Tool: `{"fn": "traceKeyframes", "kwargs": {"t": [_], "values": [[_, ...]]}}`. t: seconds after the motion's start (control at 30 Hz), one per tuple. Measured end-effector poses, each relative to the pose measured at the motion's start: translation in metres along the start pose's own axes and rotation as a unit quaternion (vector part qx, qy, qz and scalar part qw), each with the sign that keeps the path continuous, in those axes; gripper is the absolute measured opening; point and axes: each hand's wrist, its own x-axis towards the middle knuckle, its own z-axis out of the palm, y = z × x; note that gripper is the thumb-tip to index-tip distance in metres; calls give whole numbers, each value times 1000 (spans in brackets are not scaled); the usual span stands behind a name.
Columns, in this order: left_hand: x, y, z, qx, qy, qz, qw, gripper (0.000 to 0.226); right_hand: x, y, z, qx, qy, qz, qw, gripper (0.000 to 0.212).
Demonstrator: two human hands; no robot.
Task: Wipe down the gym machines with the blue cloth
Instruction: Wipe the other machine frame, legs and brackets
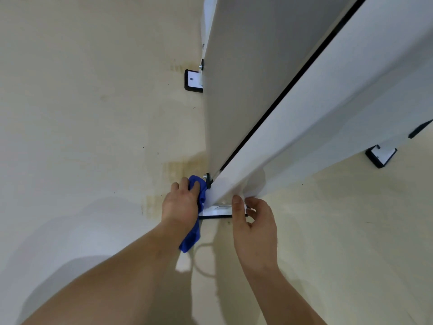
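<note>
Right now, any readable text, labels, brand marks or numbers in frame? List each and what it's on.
No readable text anywhere in view.
The tall white metal machine panel is blank.
The crumpled blue cloth in the left hand has no print.
The black-edged white foot plate held by the right hand has no markings.

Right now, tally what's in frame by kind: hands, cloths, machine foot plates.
Hands: 2, left hand and right hand
Blue cloth: 1
Black-edged foot plates: 3, near foot plate, left foot plate, right foot plate
Total: 6
</note>
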Motion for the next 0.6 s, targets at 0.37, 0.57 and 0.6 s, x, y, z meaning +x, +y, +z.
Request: {"fn": "traceKeyframes", "kwargs": {"t": [0.37,0.57,0.6], "values": [[-58,14,15,13,-59,13,998,47,-5,-7,5,-3,2,-5,1000,38],[-79,11,-23,-153,-213,-66,963,21,-29,-48,-11,-45,-32,-20,998,27],[-79,9,-34,-201,-193,-89,956,20,-31,-56,-16,-55,-36,-24,998,28]]}}
